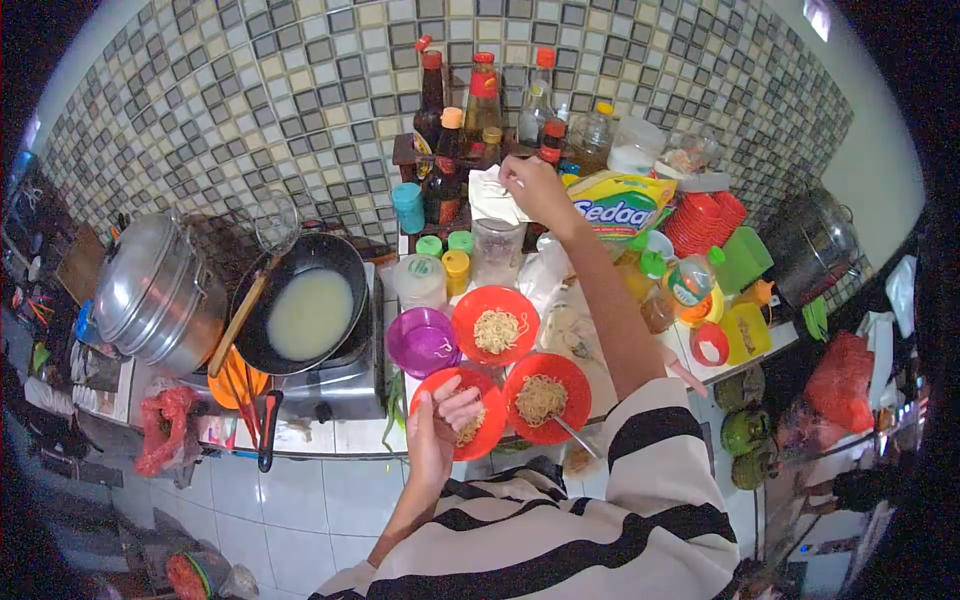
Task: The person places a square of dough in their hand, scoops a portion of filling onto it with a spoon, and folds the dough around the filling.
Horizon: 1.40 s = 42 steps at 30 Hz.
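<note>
My right hand (530, 187) is stretched forward, its fingers pinched on the top of a white packet or cloth (493, 197) above a clear container (497, 252). My left hand (440, 422) is raised over the near left red bowl (487, 437), fingers curled; whether it holds anything is hidden. Noodles lie in that bowl, in the back red bowl (497, 297) and in the near right red bowl (575, 378), which also has a metal spoon or fork (577, 438) in it. A purple bowl (408, 343) with a few noodle strands stands at the left.
A black wok (345, 262) of pale liquid sits on the stove (345, 398), beside a large metal pot (165, 290). Bottles (432, 95) line the tiled wall. Right of my forearm are a yellow Sedaap bag (622, 203), stacked red bowls (700, 225) and a green container (745, 262).
</note>
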Available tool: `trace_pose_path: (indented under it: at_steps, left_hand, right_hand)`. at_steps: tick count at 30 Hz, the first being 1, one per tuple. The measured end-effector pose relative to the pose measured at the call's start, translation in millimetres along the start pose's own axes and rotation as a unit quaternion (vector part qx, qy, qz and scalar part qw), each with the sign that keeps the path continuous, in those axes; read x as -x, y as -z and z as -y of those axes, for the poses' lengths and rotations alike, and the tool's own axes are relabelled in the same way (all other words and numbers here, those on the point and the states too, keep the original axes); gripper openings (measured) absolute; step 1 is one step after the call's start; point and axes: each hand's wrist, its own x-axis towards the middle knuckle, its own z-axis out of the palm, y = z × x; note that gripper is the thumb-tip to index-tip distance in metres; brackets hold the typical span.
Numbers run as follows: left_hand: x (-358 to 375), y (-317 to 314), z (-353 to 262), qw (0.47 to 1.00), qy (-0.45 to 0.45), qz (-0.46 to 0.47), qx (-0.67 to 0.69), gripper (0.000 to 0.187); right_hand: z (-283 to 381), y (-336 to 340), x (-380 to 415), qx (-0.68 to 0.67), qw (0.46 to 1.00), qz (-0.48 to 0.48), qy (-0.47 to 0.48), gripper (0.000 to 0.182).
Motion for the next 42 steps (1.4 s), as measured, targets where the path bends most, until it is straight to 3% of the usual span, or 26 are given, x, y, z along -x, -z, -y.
trace_pose_path:
  at_steps: [6, 9, 18, 22, 31, 36, 38, 40, 42]
  left_hand:
    - [-2, -1, 1, 1.0, 0.015, 0.006, -0.001, 0.05]
    - [-2, -1, 1, 1.0, 0.017, 0.003, -0.001, 0.05]
    - [1, -2, 1, 1.0, 0.018, 0.023, -0.011, 0.047]
    - [3, 0, 2, 0.999, 0.023, 0.02, -0.011, 0.047]
    - [16, 9, 9, 0.989, 0.011, 0.142, -0.051, 0.019]
    - [25, 8, 0, 0.953, 0.002, 0.241, -0.185, 0.009]
    - [30, 16, -2, 0.951, -0.008, 0.25, -0.181, 0.01]
    - [34, 34, -11, 0.948, -0.131, 0.245, -0.158, 0.014]
    - [37, 51, -32, 0.969, -0.21, 0.117, -0.059, 0.024]
  right_hand:
    - [10, 2, 6, -0.004, 0.999, 0.021, -0.033, 0.013]
    - [8, 4, 9, -0.042, 0.999, -0.024, -0.019, 0.015]
    - [8, 7, 17, 0.035, 0.999, 0.04, -0.005, 0.023]
    - [9, 10, 17, -0.004, 1.0, -0.014, 0.012, 0.024]
    - [31, 36, 26, -0.037, 0.993, -0.114, 0.017, 0.021]
    - [76, 82, 58, -0.123, 0.979, -0.161, -0.007, 0.018]
    - [86, 101, 81, -0.102, 0.983, -0.15, -0.026, 0.017]
    - [91, 118, 109, -0.044, 0.987, -0.154, -0.003, 0.015]
    - [87, 132, 147, 0.014, 0.989, -0.142, -0.026, 0.012]
